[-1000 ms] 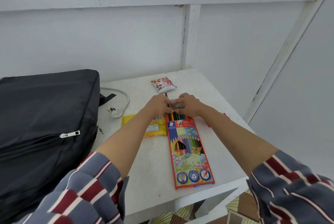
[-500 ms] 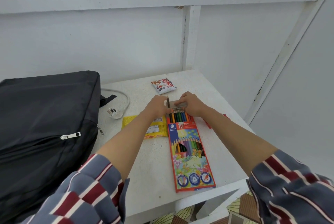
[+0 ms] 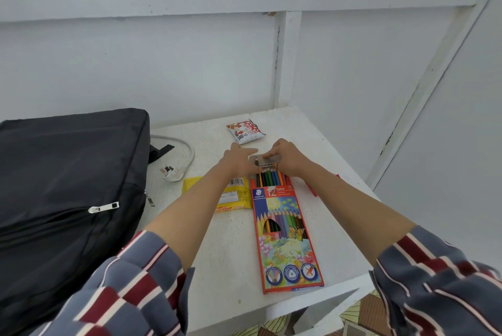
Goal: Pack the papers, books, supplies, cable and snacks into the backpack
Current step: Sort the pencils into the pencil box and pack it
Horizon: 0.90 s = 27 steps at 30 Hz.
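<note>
1. At the far end of the pencil box [image 3: 288,238], my right hand [image 3: 290,158] pinches its open flap [image 3: 267,160]; my left hand [image 3: 237,163] lies loose and flat beside the pencil tips [image 3: 270,174], grasping nothing.
2. The box lies lengthwise away from me, near end close to the table [image 3: 233,262] edge, both hands at its mouth.
3. The backpack [image 3: 65,194] sits to my left, its zipper [image 3: 103,208] seemingly shut, so my left hand is nearer.
4. The yellow snack [image 3: 239,194] touches the box's left side; cable [image 3: 176,156] and white snack [image 3: 245,130] lie beyond, well apart.
</note>
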Available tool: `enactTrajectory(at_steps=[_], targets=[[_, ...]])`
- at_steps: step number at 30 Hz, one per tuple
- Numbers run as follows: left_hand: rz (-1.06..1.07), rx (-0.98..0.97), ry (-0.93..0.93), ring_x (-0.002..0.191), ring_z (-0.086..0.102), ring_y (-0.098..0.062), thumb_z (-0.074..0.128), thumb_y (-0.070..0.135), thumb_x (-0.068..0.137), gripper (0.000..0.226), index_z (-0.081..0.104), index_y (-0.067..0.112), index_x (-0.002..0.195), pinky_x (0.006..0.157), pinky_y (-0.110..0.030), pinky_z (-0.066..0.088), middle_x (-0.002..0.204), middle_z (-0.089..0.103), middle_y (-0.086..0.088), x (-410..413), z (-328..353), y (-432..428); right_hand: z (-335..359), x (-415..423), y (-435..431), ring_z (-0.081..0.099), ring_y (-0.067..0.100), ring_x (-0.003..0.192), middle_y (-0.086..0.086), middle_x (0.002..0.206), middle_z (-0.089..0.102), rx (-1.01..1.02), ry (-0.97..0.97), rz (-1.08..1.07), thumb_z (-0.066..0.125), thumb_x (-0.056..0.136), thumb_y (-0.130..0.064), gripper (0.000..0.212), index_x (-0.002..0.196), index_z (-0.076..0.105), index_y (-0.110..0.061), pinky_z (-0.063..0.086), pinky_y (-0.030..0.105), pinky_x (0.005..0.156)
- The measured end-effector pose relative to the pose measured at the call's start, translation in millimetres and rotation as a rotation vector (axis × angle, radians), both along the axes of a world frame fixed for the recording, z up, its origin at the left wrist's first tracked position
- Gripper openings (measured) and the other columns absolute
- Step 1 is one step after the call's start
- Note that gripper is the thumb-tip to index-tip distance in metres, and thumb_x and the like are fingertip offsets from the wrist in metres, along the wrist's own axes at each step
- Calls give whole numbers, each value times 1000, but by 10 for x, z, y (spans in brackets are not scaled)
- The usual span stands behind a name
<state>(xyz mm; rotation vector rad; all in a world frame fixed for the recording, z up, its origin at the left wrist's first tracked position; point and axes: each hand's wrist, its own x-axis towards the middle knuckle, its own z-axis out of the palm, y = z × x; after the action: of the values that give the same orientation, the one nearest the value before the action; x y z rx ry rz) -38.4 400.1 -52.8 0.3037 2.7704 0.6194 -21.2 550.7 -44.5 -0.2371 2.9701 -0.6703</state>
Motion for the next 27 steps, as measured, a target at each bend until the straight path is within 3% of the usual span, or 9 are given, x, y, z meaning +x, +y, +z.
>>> enactTrajectory(at_steps=[3, 5, 7, 14, 19, 24, 27], targets=[[-6, 37, 21, 127, 33, -34, 65, 37, 83, 48, 52, 36, 129, 105, -45, 34, 140, 28, -15, -14, -9, -7, -30, -45, 7, 51, 20, 91, -12, 77, 41, 26, 20, -25, 61, 87, -4, 34, 120, 64, -10, 30, 12, 54], [7, 32, 37, 127, 33, -32, 67, 35, 82, 44, 56, 34, 126, 104, -43, 35, 137, 32, -13, -20, 2, -16, -52, -70, 18, 52, 26, 102, 1, 100, 53, 74, 37, -34, 60, 87, -4, 36, 122, 62, -10, 34, 19, 63], [12, 26, 41, 127, 32, -30, 68, 33, 81, 45, 58, 31, 124, 104, -42, 35, 137, 34, -13, -22, 12, -23, -62, -85, 18, 51, 27, 107, 11, 120, 50, 90, 42, -52, 60, 88, -4, 37, 124, 60, -9, 34, 21, 71], [-14, 106, 36, 116, 49, -27, 66, 24, 84, 30, 68, 12, 112, 92, -30, 38, 121, 60, -10, 38, 53, -24, -69, -95, 2, 51, 27, 108, 13, 124, 51, 55, 38, -85, 59, 87, -2, 38, 125, 59, -8, 39, 23, 74], [11, 78, 96, 119, 45, -30, 68, 27, 83, 37, 64, 17, 119, 98, -42, 41, 129, 53, -12, 69, 18, -38, -68, -75, -3, 48, 27, 111, 13, 125, 49, 39, 40, -100, 57, 89, -1, 38, 126, 57, -8, 40, 23, 77], [16, 134, 75, 118, 47, -27, 67, 26, 84, 23, 70, 18, 105, 100, -40, 40, 121, 60, -7, 136, 8, -57, -70, -30, -17, 42, 30, 116, 15, 130, 41, 146, 10, -60, 51, 91, -2, 46, 135, 49, -14, 42, 32, 92], [-2, 113, 96, 118, 49, -25, 62, 27, 88, 32, 64, 16, 118, 99, -36, 39, 129, 55, -9, 196, 67, -104, -72, 12, -20, 37, 30, 120, 14, 134, 39, 209, 17, -33, 47, 92, -2, 51, 139, 43, -19, 38, 33, 93]])
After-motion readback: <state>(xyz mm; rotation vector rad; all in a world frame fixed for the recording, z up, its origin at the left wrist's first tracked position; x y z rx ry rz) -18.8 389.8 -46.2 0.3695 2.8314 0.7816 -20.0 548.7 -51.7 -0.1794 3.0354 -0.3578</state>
